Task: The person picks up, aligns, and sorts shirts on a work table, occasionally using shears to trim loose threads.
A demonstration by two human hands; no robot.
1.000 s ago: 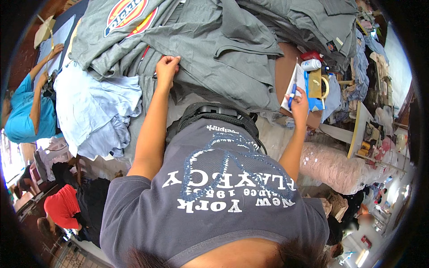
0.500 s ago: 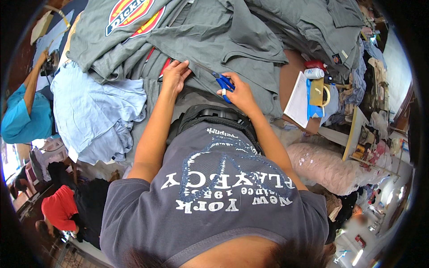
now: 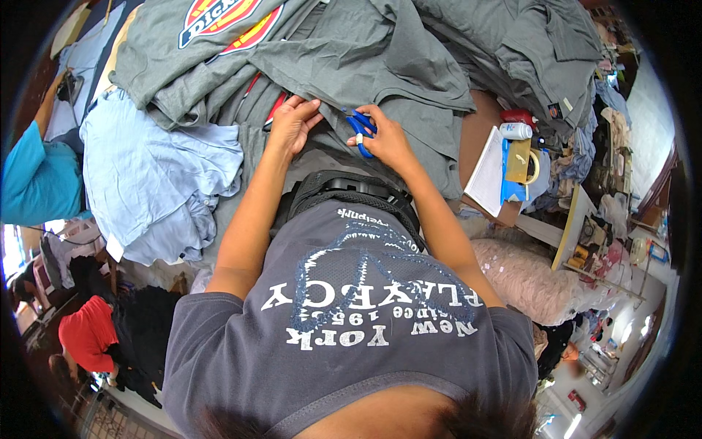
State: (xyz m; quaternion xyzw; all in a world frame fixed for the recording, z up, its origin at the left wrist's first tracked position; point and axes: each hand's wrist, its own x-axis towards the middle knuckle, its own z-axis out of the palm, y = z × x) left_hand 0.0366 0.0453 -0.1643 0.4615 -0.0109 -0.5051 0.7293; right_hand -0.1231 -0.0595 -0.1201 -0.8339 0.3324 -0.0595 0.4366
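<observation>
A grey T-shirt (image 3: pixel 365 62) lies in loose folds in front of me, on a heap of like garments. My left hand (image 3: pixel 295 126) pinches the near edge of its cloth between thumb and fingers. In my right hand (image 3: pixel 387 139) is a pair of scissors (image 3: pixel 360 133) with blue handles, its fingers through the loops. The scissors sit right at the cloth edge, close to my left fingertips. Their blades are mostly out of sight at the fabric, so I cannot tell whether they are apart.
Light blue garments (image 3: pixel 153 175) are piled at the left. At the right, a brown board (image 3: pixel 475 132) bears white paper (image 3: pixel 485 172), a tape roll (image 3: pixel 534 167) and a white bottle (image 3: pixel 516 131). A wrapped pinkish bundle (image 3: pixel 526 278) lies nearer. A co-worker in a turquoise top (image 3: pixel 42 175) is at far left.
My right hand has moved left with the scissors, closer to my left hand. The blades, which showed over the cloth before, are now mostly hidden. My left hand has shifted slightly right.
</observation>
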